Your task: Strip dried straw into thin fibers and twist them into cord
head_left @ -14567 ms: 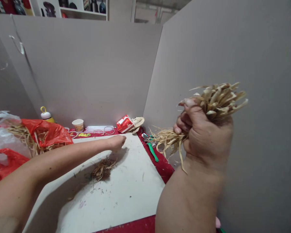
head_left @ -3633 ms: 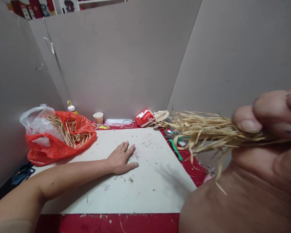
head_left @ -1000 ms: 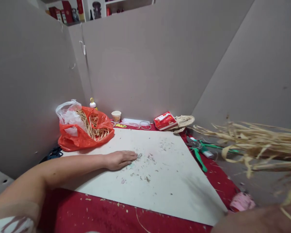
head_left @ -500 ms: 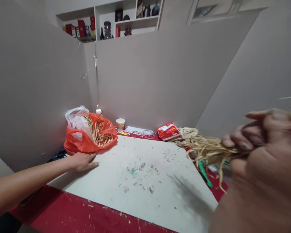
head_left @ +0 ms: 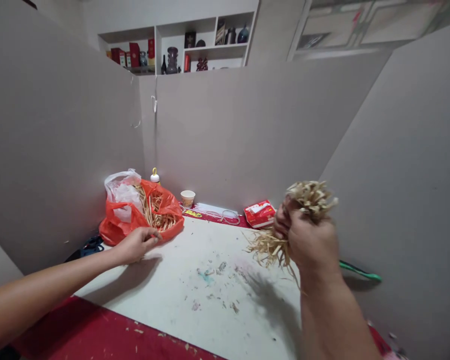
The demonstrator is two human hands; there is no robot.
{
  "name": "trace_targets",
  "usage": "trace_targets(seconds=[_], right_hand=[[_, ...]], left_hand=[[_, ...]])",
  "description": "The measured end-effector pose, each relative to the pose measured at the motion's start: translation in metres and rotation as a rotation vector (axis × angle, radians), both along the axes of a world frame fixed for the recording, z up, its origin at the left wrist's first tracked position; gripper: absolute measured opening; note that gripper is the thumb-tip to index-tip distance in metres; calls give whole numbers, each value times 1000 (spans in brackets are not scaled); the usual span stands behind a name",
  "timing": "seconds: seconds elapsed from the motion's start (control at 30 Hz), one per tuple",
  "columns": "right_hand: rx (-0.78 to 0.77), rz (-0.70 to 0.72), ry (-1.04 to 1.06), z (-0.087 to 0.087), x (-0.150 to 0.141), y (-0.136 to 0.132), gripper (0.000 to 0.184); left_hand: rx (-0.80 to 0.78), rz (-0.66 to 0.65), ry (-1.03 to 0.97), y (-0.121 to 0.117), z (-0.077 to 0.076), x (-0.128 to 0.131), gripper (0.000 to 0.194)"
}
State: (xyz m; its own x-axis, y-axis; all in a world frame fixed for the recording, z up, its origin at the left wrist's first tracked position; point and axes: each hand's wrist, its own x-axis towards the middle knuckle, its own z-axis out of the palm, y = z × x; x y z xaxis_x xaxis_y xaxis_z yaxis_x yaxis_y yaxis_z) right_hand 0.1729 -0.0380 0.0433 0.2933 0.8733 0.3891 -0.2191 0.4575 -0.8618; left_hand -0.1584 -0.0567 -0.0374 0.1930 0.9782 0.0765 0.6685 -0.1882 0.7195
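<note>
A bundle of dried straw (head_left: pixel 312 196) is clamped in the fist of a person's right hand (head_left: pixel 308 232), raised above the right side of a white board (head_left: pixel 165 295), cut ends up and loose strands hanging below. The left hand (head_left: pixel 137 245), fingers curled, hovers over the board's left side at the edge of a red plastic bag (head_left: pixel 114 230) filled with more straw (head_left: pixel 158 216); whether those fingers grip anything cannot be told. Scraps (head_left: pixel 233 306) litter the board, which lies on a red cloth (head_left: pixel 93 327). Along the far edge stand a white-capped bottle (head_left: pixel 155 177), a paper cup (head_left: pixel 188 198) and a red packet (head_left: pixel 260 215). A green handle (head_left: pixel 360 270) shows beyond the right wrist. Behind a grey partition (head_left: pixel 225 140), shelves (head_left: pixel 200 25) display vases and boxes.
</note>
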Motion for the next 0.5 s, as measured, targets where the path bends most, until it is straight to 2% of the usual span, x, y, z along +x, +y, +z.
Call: trace_targets(seconds=[0.13,0.23,0.3,0.37,0.43,0.5], right_hand=[[4,-47,-197,-18,-2,17,37],[44,-127,-357,-25,-7,24,28],[60,-174,-458,-26,-12,25,23],[84,-180,-556,-27,-18,26,19],[100,-128,-647,-31,-23,28,16],[90,-72,-727,-38,-25,32,15]], left_hand=[[9,-60,-224,7,11,27,28],[3,-133,-240,17,23,59,37],[-7,-232,-227,25,30,86,44],[-37,-377,-308,32,35,116,58],[-77,-510,-490,40,38,147,77],[-118,-575,-688,48,40,174,85]])
